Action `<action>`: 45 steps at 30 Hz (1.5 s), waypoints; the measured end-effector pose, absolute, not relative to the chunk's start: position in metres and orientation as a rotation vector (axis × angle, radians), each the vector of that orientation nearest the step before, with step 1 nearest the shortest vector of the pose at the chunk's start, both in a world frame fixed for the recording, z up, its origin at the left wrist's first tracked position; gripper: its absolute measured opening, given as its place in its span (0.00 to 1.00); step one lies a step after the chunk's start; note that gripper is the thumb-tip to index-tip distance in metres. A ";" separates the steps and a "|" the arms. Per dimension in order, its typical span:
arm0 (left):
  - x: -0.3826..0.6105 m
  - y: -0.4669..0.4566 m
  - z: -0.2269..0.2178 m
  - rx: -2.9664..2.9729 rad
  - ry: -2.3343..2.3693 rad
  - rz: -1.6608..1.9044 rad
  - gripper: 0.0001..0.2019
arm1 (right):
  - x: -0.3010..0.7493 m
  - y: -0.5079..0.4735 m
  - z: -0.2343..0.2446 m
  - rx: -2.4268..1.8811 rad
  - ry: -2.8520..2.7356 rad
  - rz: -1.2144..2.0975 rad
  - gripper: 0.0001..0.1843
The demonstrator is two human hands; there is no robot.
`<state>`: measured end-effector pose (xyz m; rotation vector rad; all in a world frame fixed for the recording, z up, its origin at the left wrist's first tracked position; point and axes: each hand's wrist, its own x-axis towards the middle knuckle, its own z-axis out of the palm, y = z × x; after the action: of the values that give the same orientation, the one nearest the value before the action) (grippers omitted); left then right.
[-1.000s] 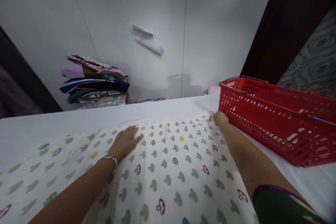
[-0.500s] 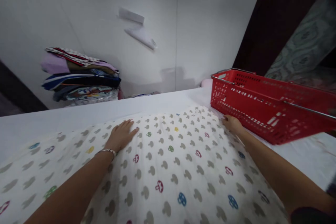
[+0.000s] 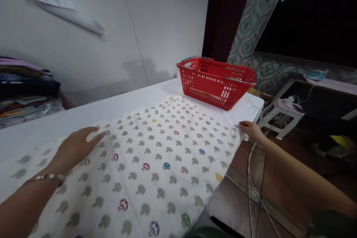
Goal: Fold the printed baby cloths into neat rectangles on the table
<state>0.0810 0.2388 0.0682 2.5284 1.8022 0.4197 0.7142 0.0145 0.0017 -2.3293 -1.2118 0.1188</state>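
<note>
A white cloth (image 3: 170,156) printed with grey and coloured mushrooms lies spread over the white table, with soft creases in it. My left hand (image 3: 76,147), with a bracelet at the wrist, is over the left part of the cloth, its fingers stretched out and thumb apart. Whether its palm presses on the fabric cannot be told. At the cloth's right edge, near the table's side, my right hand (image 3: 251,131) has its fingertips pinched together on the fabric.
A red shopping basket (image 3: 214,85) with metal handles stands on the table (image 3: 119,106) behind the cloth. Folded clothes (image 3: 25,85) are stacked at left. Right of the table are a white stool (image 3: 281,115), an iron (image 3: 316,75) and hanging cables (image 3: 249,178).
The view has swung right, bringing the table's right side, stool and screen into sight. My right hand has moved from beside the basket to the cloth's right edge, nearer the table's side.
</note>
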 end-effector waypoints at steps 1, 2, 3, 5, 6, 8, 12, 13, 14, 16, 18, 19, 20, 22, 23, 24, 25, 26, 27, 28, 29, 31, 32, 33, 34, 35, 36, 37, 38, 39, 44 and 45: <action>0.089 0.214 0.071 2.515 1.737 0.358 0.35 | 0.716 0.010 0.003 -2.323 -1.195 0.136 0.16; 0.098 0.187 0.071 2.443 1.673 0.260 0.34 | 0.716 0.007 0.005 -2.321 -1.183 0.164 0.16; 0.107 0.157 0.067 2.424 1.551 0.211 0.32 | 0.715 0.006 0.006 -2.319 -1.177 0.195 0.15; 0.121 0.096 0.050 2.516 1.258 0.155 0.26 | 0.710 0.007 0.010 -2.309 -1.182 0.250 0.14; 0.127 0.068 0.040 2.569 1.154 0.166 0.22 | 0.707 0.010 0.011 -2.301 -1.191 0.269 0.14; 0.135 0.021 0.021 2.643 0.991 0.236 0.18 | 0.700 0.015 0.012 -2.287 -1.214 0.298 0.12; 0.150 -0.023 0.009 2.635 1.010 0.357 0.15 | 0.688 0.026 0.014 -2.266 -1.243 0.335 0.05; 0.154 -0.027 0.010 2.616 1.044 0.351 0.14 | 0.686 0.028 0.015 -2.258 -1.240 0.334 0.03; 0.158 -0.029 0.012 2.596 1.070 0.329 0.13 | 0.684 0.028 0.016 -2.246 -1.231 0.328 0.03; 0.167 -0.032 0.017 2.554 1.109 0.268 0.12 | 0.684 0.026 0.019 -2.212 -1.198 0.306 0.05; 0.175 -0.034 0.020 2.524 1.130 0.195 0.08 | 0.686 0.018 0.020 -2.179 -1.145 0.276 0.09; 0.178 -0.035 0.022 2.512 1.142 0.161 0.07 | 0.688 0.012 0.020 -2.168 -1.112 0.262 0.10; 0.181 -0.037 0.023 2.502 1.154 0.130 0.06 | 0.690 0.006 0.019 -2.164 -1.083 0.256 0.11; 0.184 -0.040 0.026 2.480 1.180 0.085 0.07 | 0.695 -0.005 0.015 -2.167 -1.038 0.264 0.09; 0.185 -0.041 0.029 2.468 1.195 0.074 0.07 | 0.697 -0.009 0.012 -2.163 -1.032 0.275 0.08; 0.185 -0.043 0.031 2.457 1.206 0.073 0.08 | 0.700 -0.012 0.010 -2.156 -1.028 0.283 0.07; 0.185 -0.044 0.034 2.446 1.213 0.082 0.08 | 0.702 -0.013 0.007 -2.148 -1.020 0.288 0.06; 0.184 -0.045 0.036 2.435 1.212 0.100 0.08 | 0.704 -0.014 0.004 -2.136 -1.005 0.293 0.06; 0.183 -0.047 0.038 2.425 1.201 0.123 0.09 | 0.706 -0.014 0.002 -2.127 -0.987 0.300 0.06; 0.182 -0.049 0.040 2.415 1.183 0.144 0.09 | 0.707 -0.014 -0.001 -2.124 -0.965 0.306 0.06; 0.181 -0.050 0.040 2.406 1.160 0.161 0.09 | 0.709 -0.014 -0.005 -2.125 -0.945 0.306 0.06; 0.179 -0.053 0.038 2.390 1.114 0.171 0.08 | 0.713 -0.014 -0.012 -2.119 -0.940 0.274 0.08; 0.178 -0.054 0.036 2.388 1.101 0.169 0.08 | 0.715 -0.014 -0.016 -2.115 -0.946 0.240 0.09; 0.178 -0.055 0.034 2.389 1.095 0.163 0.07 | 0.717 -0.015 -0.020 -2.115 -0.959 0.206 0.10; 0.177 -0.055 0.031 2.392 1.096 0.156 0.07 | 0.719 -0.015 -0.024 -2.123 -0.978 0.180 0.10; 0.177 -0.055 0.029 2.393 1.098 0.152 0.06 | 0.721 -0.015 -0.027 -2.143 -1.002 0.166 0.10; 0.177 -0.055 0.029 2.387 1.100 0.145 0.06 | 0.723 -0.015 -0.029 -2.172 -1.030 0.158 0.10; 0.177 -0.054 0.029 2.373 1.101 0.136 0.05 | 0.724 -0.013 -0.030 -2.203 -1.060 0.151 0.09; 0.177 -0.052 0.030 2.351 1.096 0.131 0.05 | 0.725 -0.011 -0.029 -2.233 -1.089 0.146 0.09; 0.177 -0.050 0.032 2.326 1.091 0.133 0.05 | 0.725 -0.009 -0.027 -2.252 -1.121 0.141 0.09; 0.179 -0.027 0.049 2.266 1.187 0.271 0.07 | 0.711 0.018 -0.011 -2.267 -1.380 0.195 0.11; 0.180 -0.020 0.051 2.270 1.226 0.298 0.08 | 0.707 0.024 -0.010 -2.261 -1.398 0.194 0.12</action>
<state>0.1801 -0.0197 0.0510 2.2704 1.2260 0.2977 0.7070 0.0238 -0.0097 -2.2605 -1.3976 0.1937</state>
